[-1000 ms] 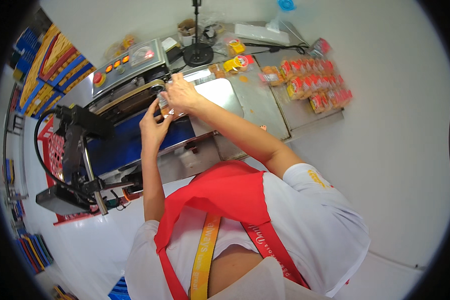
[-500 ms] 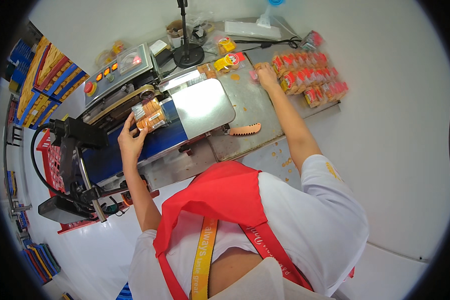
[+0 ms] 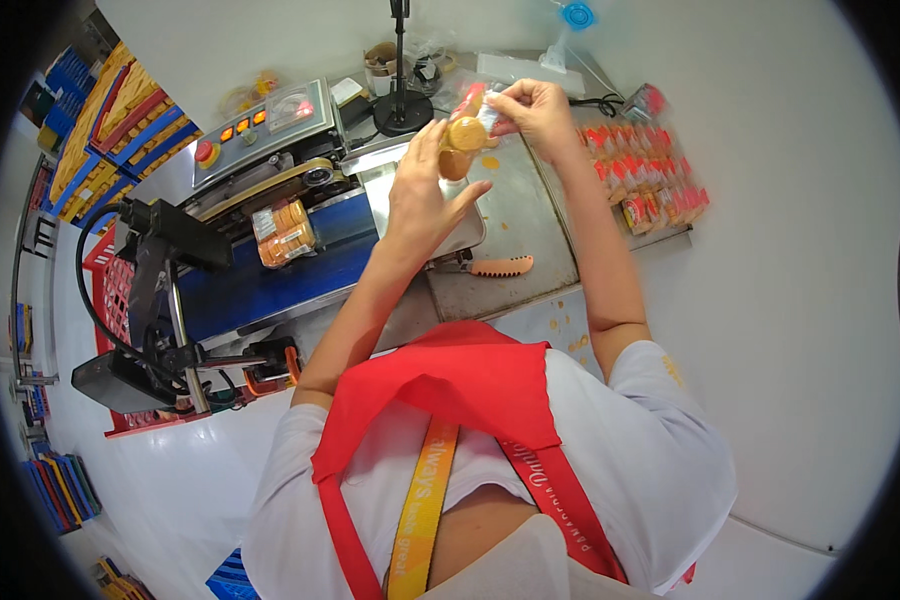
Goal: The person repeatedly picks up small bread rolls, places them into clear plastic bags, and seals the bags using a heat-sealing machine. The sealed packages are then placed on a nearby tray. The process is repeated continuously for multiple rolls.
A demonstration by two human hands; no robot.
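My right hand (image 3: 538, 118) is closed on the upper end of a clear packet of round biscuits (image 3: 467, 134), which hangs tilted above the metal plate (image 3: 380, 185). My left hand (image 3: 422, 195) is beside the packet's lower end, thumb and fingers apart; whether the fingertips touch it is hard to tell. On the blue conveyor belt (image 3: 335, 250) lies another clear packet of biscuits (image 3: 284, 234), with neither hand on it. A serrated knife with an orange-pink blade (image 3: 502, 267) rests on the steel worktop (image 3: 530, 215), near my left forearm.
Several rows of biscuit packets with red labels (image 3: 638, 165) lie at the worktop's right. Behind the belt stands a machine control panel (image 3: 260, 130) with lit buttons. A black stand (image 3: 403, 108) rises at the back. A black bracketed device (image 3: 170, 240) overhangs the belt's left end.
My left hand has let go of the packet on the belt and moved right. My right hand has come up and left from near the rows, now holding a biscuit packet.
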